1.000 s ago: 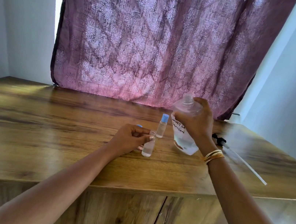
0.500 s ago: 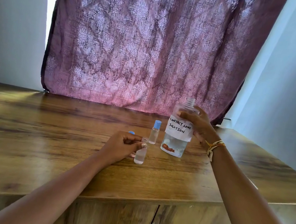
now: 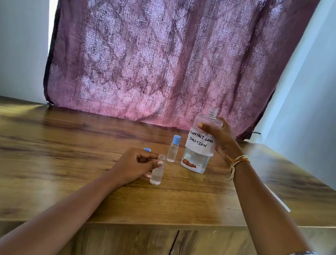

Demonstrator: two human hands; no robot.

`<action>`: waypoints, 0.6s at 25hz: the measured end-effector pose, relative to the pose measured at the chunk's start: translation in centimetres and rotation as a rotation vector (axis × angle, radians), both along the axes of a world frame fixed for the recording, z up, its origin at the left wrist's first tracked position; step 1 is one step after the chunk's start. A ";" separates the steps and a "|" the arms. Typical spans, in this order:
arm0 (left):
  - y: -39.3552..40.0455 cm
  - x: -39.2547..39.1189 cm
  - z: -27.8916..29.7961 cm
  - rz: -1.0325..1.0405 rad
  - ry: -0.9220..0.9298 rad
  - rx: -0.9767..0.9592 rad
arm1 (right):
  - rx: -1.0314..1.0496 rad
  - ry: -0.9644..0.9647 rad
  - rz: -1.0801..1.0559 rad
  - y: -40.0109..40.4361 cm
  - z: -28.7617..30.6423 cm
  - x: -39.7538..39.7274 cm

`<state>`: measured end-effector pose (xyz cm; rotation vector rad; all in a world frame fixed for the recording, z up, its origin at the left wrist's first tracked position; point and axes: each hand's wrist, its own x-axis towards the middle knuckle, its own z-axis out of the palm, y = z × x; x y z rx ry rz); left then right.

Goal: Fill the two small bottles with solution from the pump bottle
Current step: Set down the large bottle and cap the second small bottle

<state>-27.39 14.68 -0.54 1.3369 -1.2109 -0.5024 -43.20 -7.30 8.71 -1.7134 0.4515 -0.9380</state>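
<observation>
- The pump bottle (image 3: 200,147) stands upright on the bench (image 3: 49,153), pump off, neck open, clear liquid low inside, its label reading "CONTACT LENS SOLUTION".
- The right hand (image 3: 217,139) grips its upper body.
- The left hand (image 3: 137,164) pinches an uncapped small bottle (image 3: 156,174).
- A blue-capped small bottle (image 3: 173,149) stands between them.

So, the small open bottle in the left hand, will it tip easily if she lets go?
Probably yes. The small open bottle is narrow and tall, so a nudge could topple it. It looks like light, thin plastic. With no cap on, tipping would likely spill it; the left hand steadies it.
</observation>
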 end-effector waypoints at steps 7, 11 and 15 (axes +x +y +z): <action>0.2 -0.2 0.2 -0.010 0.024 0.008 | 0.028 -0.039 -0.283 3.1 -3.9 -0.9; 0.2 -0.2 0.3 0.006 0.034 0.019 | -0.323 -0.058 -0.719 6.9 -5.4 -0.9; 0.3 -0.2 0.5 0.020 0.080 0.011 | -0.524 -0.140 -0.623 9.0 -5.8 1.6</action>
